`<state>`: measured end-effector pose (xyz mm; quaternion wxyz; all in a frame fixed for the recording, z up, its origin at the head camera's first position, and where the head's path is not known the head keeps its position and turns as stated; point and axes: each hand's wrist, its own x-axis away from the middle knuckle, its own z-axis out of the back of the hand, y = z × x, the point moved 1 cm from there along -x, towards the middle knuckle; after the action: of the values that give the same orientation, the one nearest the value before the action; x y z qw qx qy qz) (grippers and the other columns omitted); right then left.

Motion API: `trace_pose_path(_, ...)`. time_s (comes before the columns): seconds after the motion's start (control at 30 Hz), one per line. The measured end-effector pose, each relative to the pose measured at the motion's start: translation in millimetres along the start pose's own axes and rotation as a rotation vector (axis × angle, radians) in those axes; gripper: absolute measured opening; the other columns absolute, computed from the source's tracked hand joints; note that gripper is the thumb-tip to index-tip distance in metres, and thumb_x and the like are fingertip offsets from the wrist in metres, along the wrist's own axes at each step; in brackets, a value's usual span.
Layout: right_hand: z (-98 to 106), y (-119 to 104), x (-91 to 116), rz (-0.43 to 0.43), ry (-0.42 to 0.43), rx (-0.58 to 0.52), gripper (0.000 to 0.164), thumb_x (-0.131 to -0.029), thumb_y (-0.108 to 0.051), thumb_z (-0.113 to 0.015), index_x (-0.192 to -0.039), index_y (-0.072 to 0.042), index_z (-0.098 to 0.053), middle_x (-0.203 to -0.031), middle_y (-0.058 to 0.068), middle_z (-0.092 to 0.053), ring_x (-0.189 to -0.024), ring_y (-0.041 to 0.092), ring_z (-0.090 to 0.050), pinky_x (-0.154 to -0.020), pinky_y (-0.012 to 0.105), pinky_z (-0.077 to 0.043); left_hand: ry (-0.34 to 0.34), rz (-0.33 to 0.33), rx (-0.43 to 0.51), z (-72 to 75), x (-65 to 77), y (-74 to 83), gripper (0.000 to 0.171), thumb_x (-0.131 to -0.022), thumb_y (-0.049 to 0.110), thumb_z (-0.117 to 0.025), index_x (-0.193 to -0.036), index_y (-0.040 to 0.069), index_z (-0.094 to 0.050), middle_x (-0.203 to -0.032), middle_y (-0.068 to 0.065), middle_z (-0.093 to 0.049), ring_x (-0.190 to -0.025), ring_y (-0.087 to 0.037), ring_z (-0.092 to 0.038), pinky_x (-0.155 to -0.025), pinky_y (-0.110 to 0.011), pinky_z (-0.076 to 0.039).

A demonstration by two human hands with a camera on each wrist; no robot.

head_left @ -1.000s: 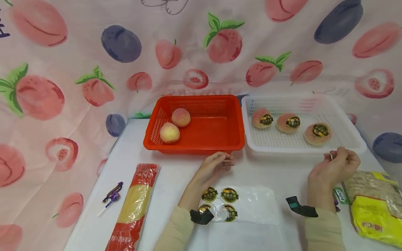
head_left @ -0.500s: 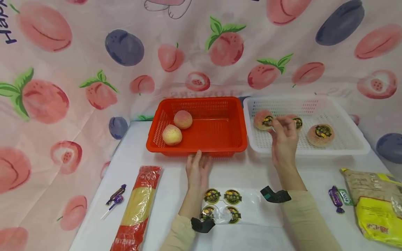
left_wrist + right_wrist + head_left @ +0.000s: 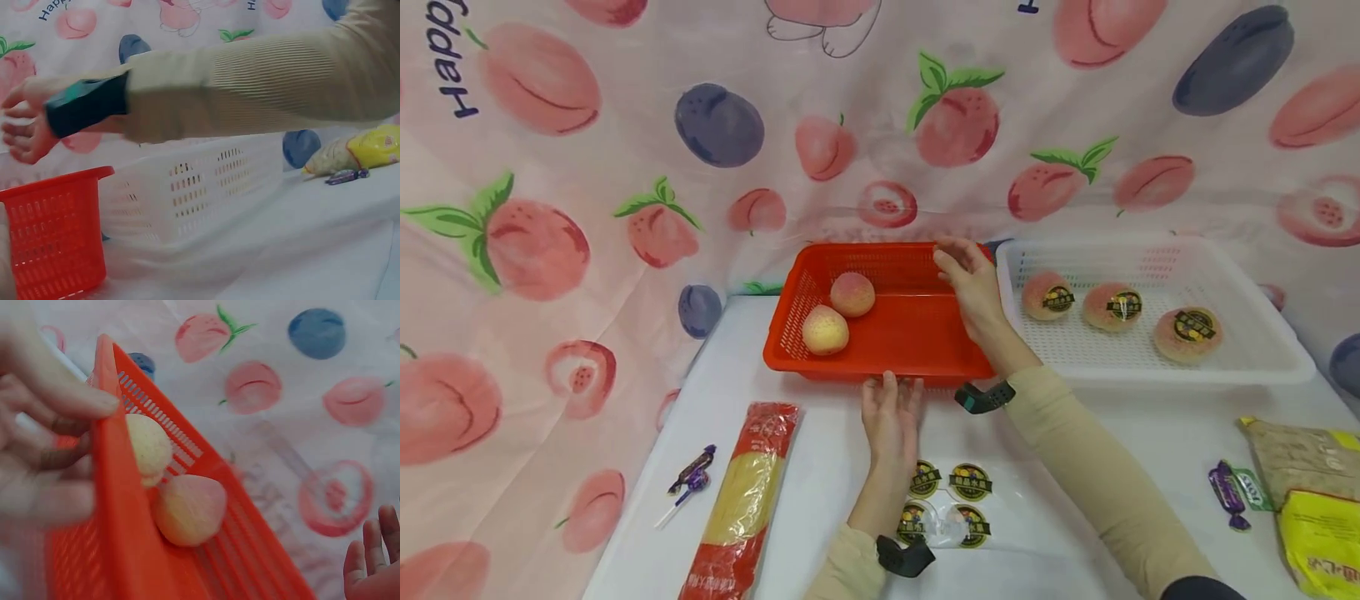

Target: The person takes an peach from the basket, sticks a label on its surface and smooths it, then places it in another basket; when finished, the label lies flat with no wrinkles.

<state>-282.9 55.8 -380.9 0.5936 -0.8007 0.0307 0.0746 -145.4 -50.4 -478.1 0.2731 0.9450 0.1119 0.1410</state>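
Observation:
My left hand (image 3: 891, 425) is at the front of the red plastic basket (image 3: 917, 333), its straight fingertips right at the front rim. The right wrist view shows one of its fingers touching that rim (image 3: 115, 456). My right hand (image 3: 970, 292) hovers over the basket's back right corner, fingers loosely bent and holding nothing. Inside the red basket, toward its left end, lie two peaches, one pinkish (image 3: 852, 294) and one yellower (image 3: 825, 330). Below my left hand, a clear sheet of round black-and-gold fruit stickers (image 3: 970, 482) lies on the table, partly hidden by the left forearm.
Right of the red basket, a white basket (image 3: 1075, 354) holds three peaches bearing stickers (image 3: 1187, 335). A red-and-yellow noodle packet (image 3: 741, 492) and purple sweets (image 3: 692, 479) lie at left. Wrapped sweets (image 3: 1228, 493) and yellow-and-brown bags (image 3: 1322, 533) lie at right. Fruit-printed cloth (image 3: 865, 100) hangs behind.
My right hand has swept left from the right side, across the white basket, to over the red basket. My left hand has turned and its fingers have come to the red basket's front rim.

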Motion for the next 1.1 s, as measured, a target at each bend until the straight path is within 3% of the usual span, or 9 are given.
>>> trace_pose_path(0.23,-41,27,-34,-0.173,-0.045,0.076,0.035,-0.082,-0.028,-0.062,-0.115,-0.017,-0.054,-0.119,0.003,-0.053,-0.11,0.018,-0.048,-0.099,0.039,-0.038,0.027,0.013,-0.015,0.2,2.5,-0.8,0.025,-0.089,0.017,-0.052,-0.11,0.008,-0.041,-0.112,-0.007,-0.046,-0.104,-0.022,-0.05,-0.096,-0.04,-0.041)
trace_pose_path(0.47,-73,53,-59,-0.288,-0.104,0.167,0.043,-0.082,-0.027,-0.062,-0.122,-0.014,-0.051,-0.121,0.0,-0.052,-0.114,0.021,-0.046,-0.099,0.038,-0.037,0.054,0.009,-0.001,0.2,1.9,-0.1,0.017,-0.086,0.018,-0.057,-0.095,0.014,-0.044,-0.1,0.0,-0.048,-0.095,-0.018,-0.051,-0.089,-0.035,-0.047)
trace_pose_path(0.6,-80,70,-67,-0.364,-0.134,0.258,0.045,-0.081,-0.028,-0.064,-0.122,-0.018,-0.051,-0.124,-0.003,-0.05,-0.115,0.018,-0.045,-0.101,0.039,-0.034,0.04,-0.009,0.02,0.5,1.4,-1.0,0.014,-0.086,0.015,-0.056,-0.094,0.013,-0.045,-0.1,-0.001,-0.05,-0.095,-0.017,-0.054,-0.091,-0.038,-0.046)
trace_pose_path(0.87,-82,97,-77,-0.393,-0.25,0.393,0.045,-0.082,-0.028,-0.062,-0.124,-0.018,-0.048,-0.128,-0.001,-0.046,-0.115,0.02,-0.043,-0.1,0.039,-0.036,0.019,-0.037,-0.001,0.4,1.6,-1.9,0.015,-0.086,0.014,-0.057,-0.094,0.013,-0.045,-0.097,-0.001,-0.05,-0.097,-0.018,-0.055,-0.092,-0.04,-0.044)
trace_pose_path(1.0,-82,110,-76,-0.47,-0.344,0.39,0.053,-0.081,-0.028,-0.063,-0.129,-0.019,-0.042,-0.131,-0.001,-0.043,-0.119,0.02,-0.041,-0.102,0.037,-0.035,0.022,-0.029,-0.014,3.0,3.1,-2.9,0.017,-0.085,0.015,-0.058,-0.095,0.012,-0.045,-0.098,-0.001,-0.05,-0.098,-0.018,-0.055,-0.092,-0.039,-0.045)
trace_pose_path(1.1,-81,115,-77,-0.483,-0.362,0.367,0.055,-0.08,-0.026,-0.064,-0.13,-0.019,-0.041,-0.131,0.001,-0.043,-0.118,0.021,-0.042,-0.1,0.037,-0.037,0.015,-0.033,-0.026,3.3,2.0,-3.4,0.017,-0.085,0.015,-0.058,-0.095,0.012,-0.045,-0.097,-0.001,-0.05,-0.097,-0.018,-0.056,-0.092,-0.039,-0.045)
